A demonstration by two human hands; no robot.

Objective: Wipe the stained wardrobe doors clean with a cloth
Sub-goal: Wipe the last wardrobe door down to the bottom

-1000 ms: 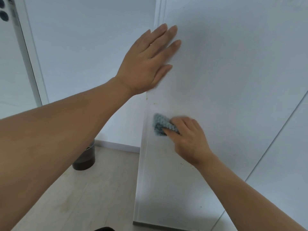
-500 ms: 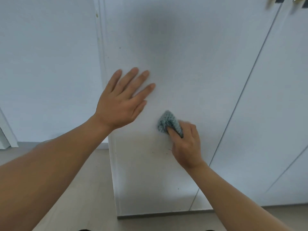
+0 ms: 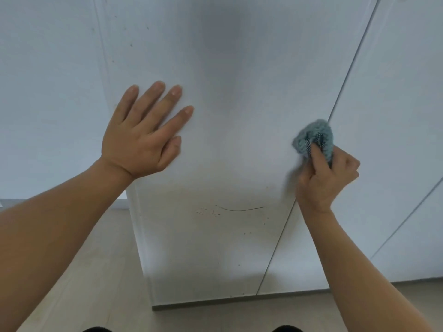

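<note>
Against the wardrobe door [image 3: 227,104] your left hand [image 3: 143,135] lies flat, fingers spread. Your right hand [image 3: 328,178] grips the bunched cloth [image 3: 309,135] at the door's right edge. Lower down, brown specks [image 3: 208,212] and a thin dark line [image 3: 239,209] show: wiping looks unfinished.

Blue-grey cloth [image 3: 311,137]; white wardrobe door [image 3: 227,116], brown specks.

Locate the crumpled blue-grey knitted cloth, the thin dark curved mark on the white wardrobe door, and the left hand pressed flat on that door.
crumpled blue-grey knitted cloth [image 3: 311,131]: head view, its bunched upper part.
thin dark curved mark [image 3: 239,210]: head view, middle of the line.
left hand [image 3: 141,142]: head view, back of the hand.
</note>
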